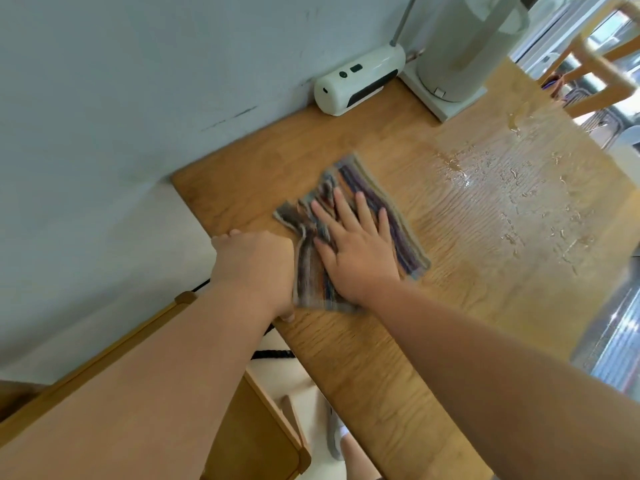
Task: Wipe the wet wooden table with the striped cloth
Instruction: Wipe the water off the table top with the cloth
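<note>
A striped cloth [377, 199] in purple, grey and orange lies partly bunched on the wooden table [381, 341], near its left edge. My right hand [356, 251] presses flat on the cloth with fingers spread. My left hand [256, 268] rests at the table's left edge, fingers curled over the rim, touching the cloth's left side. Water droplets and puddles [512, 202] glisten on the wood to the right of the cloth.
A white cylindrical device [360, 79] lies at the table's far end against the wall. A pale appliance on a square base [457, 57] stands beside it. Wooden chairs [602, 64] are at the far right; a wooden chair [263, 441] and a black cable [273, 353] sit below the left edge.
</note>
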